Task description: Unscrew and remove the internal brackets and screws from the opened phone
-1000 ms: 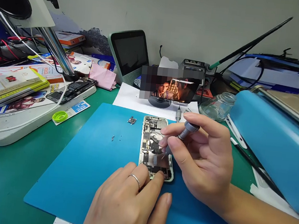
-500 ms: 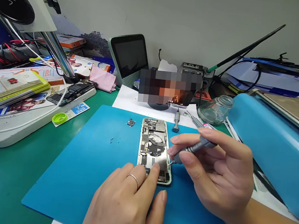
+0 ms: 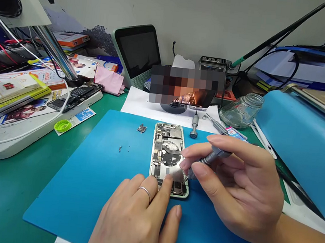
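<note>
An opened smartphone (image 3: 171, 159) lies on a blue mat (image 3: 76, 190), its inner boards and battery area exposed. The index fingertip of my left hand (image 3: 133, 215) rests on its lower part, fingers stretched out; the hand covers the lower left corner. A grey precision screwdriver (image 3: 214, 154) is pinched between the fingers of my right hand (image 3: 251, 185). It slants down, with its thin tip at the phone's lower right edge; exact contact is hard to make out. To the left lie a small metal part (image 3: 141, 128) and tiny metal pieces (image 3: 120, 148).
Behind the mat are another screwdriver (image 3: 194, 125), a glass jar (image 3: 241, 110), a phone with a partly blurred screen (image 3: 195, 96) and a smart display (image 3: 137, 51). A blue machine (image 3: 298, 151) stands right. Boxes (image 3: 18, 87) and a green cap (image 3: 62, 125) are left.
The screwdriver tip has shifted slightly down along the phone's right edge, toward its lower right corner. The left hand stays on the phone. The camera view has moved a little.
</note>
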`<state>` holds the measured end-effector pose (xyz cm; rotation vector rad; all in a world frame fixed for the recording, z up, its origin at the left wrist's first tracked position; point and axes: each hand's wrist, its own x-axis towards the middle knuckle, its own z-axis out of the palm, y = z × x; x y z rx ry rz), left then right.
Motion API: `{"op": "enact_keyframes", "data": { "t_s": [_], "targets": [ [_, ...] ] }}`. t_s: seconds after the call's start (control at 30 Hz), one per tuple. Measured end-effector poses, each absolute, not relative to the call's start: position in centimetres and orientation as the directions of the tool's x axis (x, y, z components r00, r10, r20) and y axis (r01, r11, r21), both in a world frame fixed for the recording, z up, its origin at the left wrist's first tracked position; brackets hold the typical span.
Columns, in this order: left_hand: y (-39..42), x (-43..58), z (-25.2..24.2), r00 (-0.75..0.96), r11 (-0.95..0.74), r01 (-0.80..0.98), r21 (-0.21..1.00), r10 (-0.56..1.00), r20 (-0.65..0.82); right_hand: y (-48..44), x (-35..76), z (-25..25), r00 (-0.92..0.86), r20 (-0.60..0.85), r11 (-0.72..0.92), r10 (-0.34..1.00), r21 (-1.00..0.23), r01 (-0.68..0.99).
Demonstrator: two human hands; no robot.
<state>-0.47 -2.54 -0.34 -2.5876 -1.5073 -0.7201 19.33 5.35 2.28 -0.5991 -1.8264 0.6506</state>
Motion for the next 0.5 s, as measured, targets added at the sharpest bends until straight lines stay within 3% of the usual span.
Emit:
{"op": "enact_keyframes", "data": {
  "t_s": [0.5],
  "targets": [
    [-2.54,-0.88,-0.47,0.415,-0.527,0.826,0.201,0.809,0.417,5.46,19.39,2.19,-0.343,0.672,0.739,0.656,-0.666,0.107]
  ]
}}
